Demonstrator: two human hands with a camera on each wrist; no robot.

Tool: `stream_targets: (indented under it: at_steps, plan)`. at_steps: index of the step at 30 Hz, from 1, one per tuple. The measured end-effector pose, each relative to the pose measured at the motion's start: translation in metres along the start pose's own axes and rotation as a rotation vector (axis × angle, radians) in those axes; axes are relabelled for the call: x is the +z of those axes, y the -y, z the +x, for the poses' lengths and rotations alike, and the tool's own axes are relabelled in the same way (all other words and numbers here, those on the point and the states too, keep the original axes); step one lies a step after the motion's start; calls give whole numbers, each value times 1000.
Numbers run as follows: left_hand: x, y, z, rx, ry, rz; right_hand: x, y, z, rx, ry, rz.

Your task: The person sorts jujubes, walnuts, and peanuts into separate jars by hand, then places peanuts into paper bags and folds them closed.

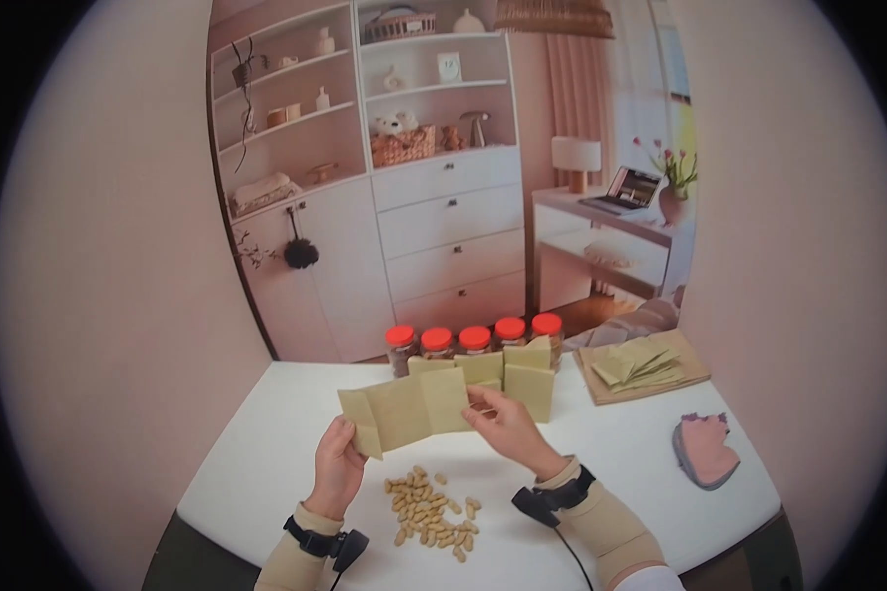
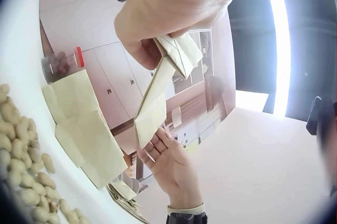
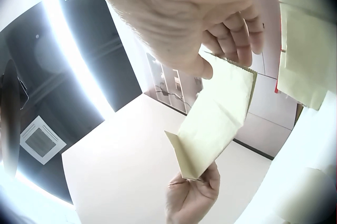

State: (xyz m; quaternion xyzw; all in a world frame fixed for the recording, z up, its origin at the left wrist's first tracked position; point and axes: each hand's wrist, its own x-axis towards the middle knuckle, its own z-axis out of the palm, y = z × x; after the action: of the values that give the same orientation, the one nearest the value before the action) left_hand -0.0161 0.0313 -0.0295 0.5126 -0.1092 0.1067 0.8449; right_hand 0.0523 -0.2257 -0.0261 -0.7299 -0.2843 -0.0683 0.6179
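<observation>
A brown kraft paper bag (image 1: pixel 404 414) is stretched sideways above the table between my two hands. My left hand (image 1: pixel 337 463) pinches its left end, where a folded flap (image 3: pixel 184 156) stands out. At the other end, my right hand (image 1: pixel 508 430) holds the edge between thumb (image 3: pixel 202 68) and fingers, which partly pass behind the paper. Below the bag, a loose heap of unshelled peanuts (image 1: pixel 429 512) lies on the white table (image 1: pixel 256 463). Creases cross the bag's middle, and its inside is hidden.
Several clear jars with red lids (image 1: pixel 400 337) line the table's back. Closed paper bags (image 1: pixel 529 392) stand before them. Flat paper bags (image 1: pixel 641 362) are stacked at back right, and a pink and grey object (image 1: pixel 707 451) lies near the right edge.
</observation>
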Motion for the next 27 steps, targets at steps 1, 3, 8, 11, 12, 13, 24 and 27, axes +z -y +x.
stream_targets:
  at_steps: [1,3,8,11,12,13,24,27]
  plan:
    - [3,0,-1,-11,-14,-1,1,0,-1,-19,-13,-22]
    - [10,1,8,-9,-15,-13,0,1,-1,-96,-89,-97]
    - [11,0,24,-33,60,-49,-4,3,-1,-124,-152,-217]
    - [18,2,29,-13,53,-107,-13,4,2,-220,-284,-235]
    - [18,3,30,8,72,-116,-15,7,2,-273,-324,-233]
    - [17,6,31,-20,60,-143,-16,13,2,-312,-356,-203]
    - [10,5,26,-14,22,-231,-7,11,0,-243,-364,-254]
    - [9,3,27,-2,16,-223,-5,13,-1,-214,-349,-298]
